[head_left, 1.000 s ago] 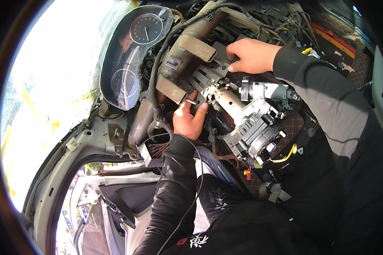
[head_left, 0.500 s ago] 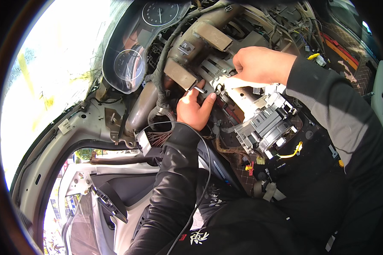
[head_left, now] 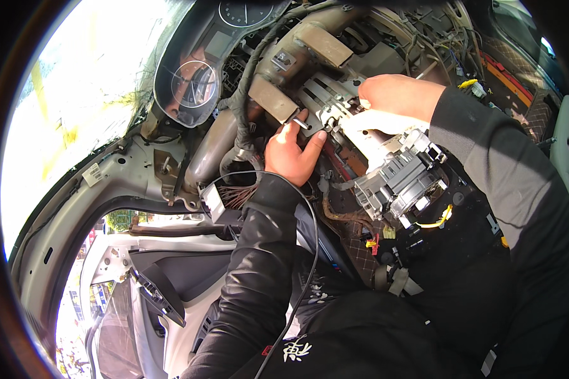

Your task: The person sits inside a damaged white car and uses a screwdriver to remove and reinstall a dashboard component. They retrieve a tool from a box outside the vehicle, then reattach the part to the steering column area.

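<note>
A steering column (head_left: 376,151) slants down from a brown cross-beam (head_left: 297,47) in a stripped car dashboard. At its lower end sits a grey switch and lock assembly (head_left: 401,180). My left hand (head_left: 292,156) grips the edge of the column's metal bracket (head_left: 319,101), index finger and thumb apart on it, other fingers hidden. A bare threaded stud (head_left: 301,123) sticks out beside the index finger, below a box-shaped beam mount (head_left: 273,99). My right hand (head_left: 401,101) is curled over the column's far side; its fingertips are hidden.
An instrument cluster (head_left: 193,85) stands at upper left. A thick black harness (head_left: 243,114) runs along the beam. Near my left wrist hangs a white connector (head_left: 214,203) with many wires. A thin black cable (head_left: 312,252) crosses my left forearm. The opened door (head_left: 189,278) lies lower left.
The whole view has shifted slightly, so the cluster sits higher. My right hand has moved slightly up along the column; my left hand keeps its place by the stud.
</note>
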